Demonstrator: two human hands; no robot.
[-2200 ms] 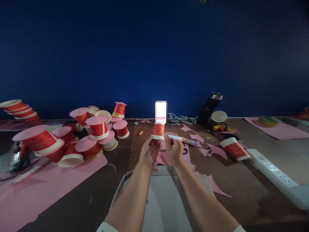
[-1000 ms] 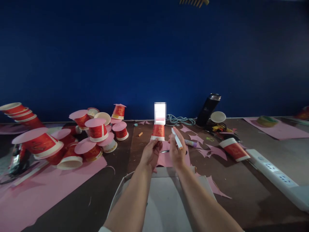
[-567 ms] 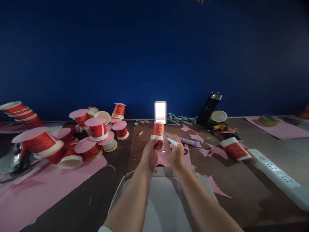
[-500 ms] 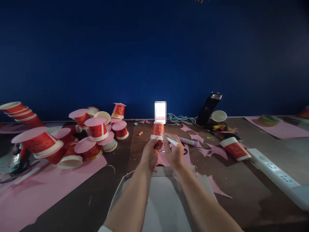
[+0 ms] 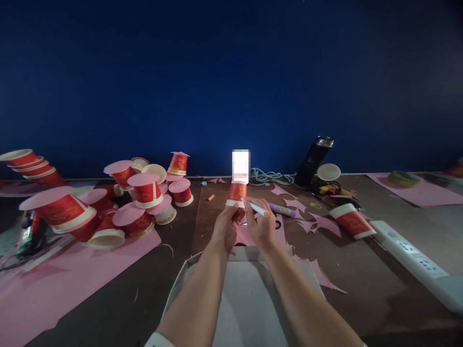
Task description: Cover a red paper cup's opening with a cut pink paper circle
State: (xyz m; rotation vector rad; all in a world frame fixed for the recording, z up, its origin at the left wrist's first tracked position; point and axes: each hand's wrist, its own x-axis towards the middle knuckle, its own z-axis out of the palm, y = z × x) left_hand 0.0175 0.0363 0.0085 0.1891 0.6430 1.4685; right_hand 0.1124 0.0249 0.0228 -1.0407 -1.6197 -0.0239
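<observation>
Near the centre, a red paper cup [image 5: 238, 193] stands upside down, its white rim toward me. My left hand [image 5: 227, 226] grips the cup's rim from the lower left, thumb and fingers closed on it. On the right side, my right hand [image 5: 261, 226] holds a white pen with an orange end [image 5: 259, 209], its other end close to the cup's rim. Directly behind the cup is a bright white screen [image 5: 240, 164]. Pink paper [image 5: 245, 236] and partly hidden black-handled scissors [image 5: 278, 224] lie beneath the hands.
Red cups with pink discs [image 5: 144, 188] crowd the left, beside a pink sheet [image 5: 90, 274]. On the right are pink scraps [image 5: 325, 224], a purple tube [image 5: 284, 210], a black flask [image 5: 313, 161], a tilted cup [image 5: 352, 221] and a power strip [image 5: 408, 255]. A white box [image 5: 249, 289] lies below my arms.
The view has shifted very slightly. Both hands keep their hold on the cup and the pen, with hardly any movement.
</observation>
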